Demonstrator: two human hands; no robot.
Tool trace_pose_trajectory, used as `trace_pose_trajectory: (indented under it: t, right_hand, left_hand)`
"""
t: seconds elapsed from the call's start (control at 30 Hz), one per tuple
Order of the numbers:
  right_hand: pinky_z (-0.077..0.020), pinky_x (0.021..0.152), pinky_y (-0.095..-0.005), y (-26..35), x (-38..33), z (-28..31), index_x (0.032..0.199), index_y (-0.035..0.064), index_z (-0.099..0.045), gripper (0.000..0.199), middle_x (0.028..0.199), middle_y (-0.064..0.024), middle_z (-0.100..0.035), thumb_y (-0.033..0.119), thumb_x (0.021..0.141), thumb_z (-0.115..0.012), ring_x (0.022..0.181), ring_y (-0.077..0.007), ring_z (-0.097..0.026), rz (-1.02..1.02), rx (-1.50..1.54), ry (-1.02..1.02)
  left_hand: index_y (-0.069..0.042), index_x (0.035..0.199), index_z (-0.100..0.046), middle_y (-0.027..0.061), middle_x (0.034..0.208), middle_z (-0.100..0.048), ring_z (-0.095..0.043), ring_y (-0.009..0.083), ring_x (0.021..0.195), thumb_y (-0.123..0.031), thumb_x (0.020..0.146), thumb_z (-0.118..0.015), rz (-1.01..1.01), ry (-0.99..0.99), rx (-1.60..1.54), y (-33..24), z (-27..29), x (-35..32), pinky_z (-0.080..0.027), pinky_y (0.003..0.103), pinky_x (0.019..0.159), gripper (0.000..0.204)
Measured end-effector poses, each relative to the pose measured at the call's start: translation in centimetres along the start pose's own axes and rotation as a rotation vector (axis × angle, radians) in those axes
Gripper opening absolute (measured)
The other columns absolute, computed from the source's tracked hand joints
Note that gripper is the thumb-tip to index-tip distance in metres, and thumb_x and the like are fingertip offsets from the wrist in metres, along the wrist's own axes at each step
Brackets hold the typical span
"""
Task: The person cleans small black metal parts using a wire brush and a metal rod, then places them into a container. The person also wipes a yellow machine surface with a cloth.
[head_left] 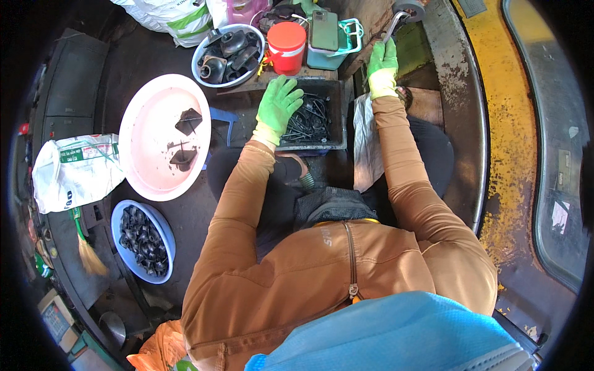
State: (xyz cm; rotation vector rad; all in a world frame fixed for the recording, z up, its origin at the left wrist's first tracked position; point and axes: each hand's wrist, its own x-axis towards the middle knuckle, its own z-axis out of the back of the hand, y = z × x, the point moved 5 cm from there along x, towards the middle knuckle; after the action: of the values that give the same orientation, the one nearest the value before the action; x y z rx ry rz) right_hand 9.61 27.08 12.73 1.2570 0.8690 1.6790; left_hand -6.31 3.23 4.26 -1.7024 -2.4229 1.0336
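A: Right hand [383, 67]?
B: Green-gloved, raised, upper right. Fingers closed on the lower end of a bent metal lever [395, 25], which runs up to a round grey fitting [411, 10].
A: Left hand [278, 106]?
B: Green glove too. Fingers apart, over the left edge of a dark tray [318, 147]; whether they touch it, cannot tell.
A: Tray contents?
B: Slim black rods [312, 120], loosely heaped.
A: Beyond the tray?
B: Red lidded bucket [288, 49] beside a teal container [325, 60], green phone [323, 29] on top. Left of the bucket, a bowl [258, 38] of larger black parts [232, 44].
A: Far left?
B: Pink basin [148, 117], two dark pieces [188, 122] inside. Nearer the person, a blue basin [169, 240] of small black parts [142, 241].
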Motion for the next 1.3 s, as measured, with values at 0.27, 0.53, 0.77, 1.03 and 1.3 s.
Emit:
trace_pose_trajectory:
  t: [0.27, 0.53, 0.77, 1.03, 1.3]
  right_hand:
    - [-0.0441, 0.094, -0.0428, -5.6, 1.4, -1.7, 0.127, -0.0035, -0.053, 0.045, 0.117, -0.0258, -0.061, 0.025, 0.092, -0.051, 0.107, -0.0407, -0.058, -0.074, -0.106, 0.002]
    - [-0.0452, 0.087, -0.0403, -3.7, 2.2, 0.1, 0.118, 0.002, -0.061, 0.039, 0.11, -0.0195, -0.064, 0.029, 0.092, -0.052, 0.1, -0.0295, -0.059, 0.084, -0.088, 0.193]
    - [-0.0431, 0.098, -0.0377, -3.3, 5.7, 0.5, 0.122, -0.0044, -0.058, 0.047, 0.12, -0.0224, -0.062, 0.029, 0.089, -0.062, 0.114, -0.0338, -0.057, 0.156, -0.133, 0.173]
    - [-0.0478, 0.083, -0.0425, -0.5, 6.9, 0.7, 0.112, 0.0003, -0.061, 0.041, 0.102, -0.026, -0.065, 0.031, 0.085, -0.064, 0.095, -0.0389, -0.062, 0.177, -0.233, 0.197]
    - [-0.0482, 0.075, -0.0462, 1.7, 5.5, 1.9, 0.09, 0.0043, -0.063, 0.025, 0.088, -0.0207, -0.064, 0.028, 0.083, -0.066, 0.084, -0.0403, -0.061, 0.131, -0.215, 0.072]
  left_hand:
    - [-0.008, 0.141, -0.041, 0.0164, 0.136, -0.051, -0.056, 0.0357, 0.114, -0.041, 0.097, -0.049, 0.01, 0.044, 0.036, 0.5, 1.6, 0.5, -0.047, 0.048, 0.095, 0.056]
    - [-0.006, 0.14, -0.041, 0.0166, 0.136, -0.051, -0.058, 0.0344, 0.111, -0.038, 0.096, -0.051, 0.013, -0.01, 0.233, 0.9, 1.6, -0.6, -0.048, 0.044, 0.093, 0.056]
    - [-0.006, 0.136, -0.047, 0.0165, 0.129, -0.056, -0.061, 0.0298, 0.103, -0.034, 0.094, -0.055, 0.038, -0.059, 0.321, 0.8, 1.7, -0.9, -0.05, 0.039, 0.087, 0.051]
    - [-0.007, 0.133, -0.052, 0.0157, 0.126, -0.059, -0.062, 0.0286, 0.103, -0.033, 0.092, -0.057, 0.094, -0.02, 0.435, 1.2, 1.2, -2.1, -0.05, 0.037, 0.086, 0.049]
    - [-0.007, 0.135, -0.05, 0.0174, 0.127, -0.057, -0.063, 0.0305, 0.104, -0.036, 0.095, -0.054, 0.146, -0.079, 0.48, 0.9, 3.0, -5.2, -0.054, 0.039, 0.085, 0.049]
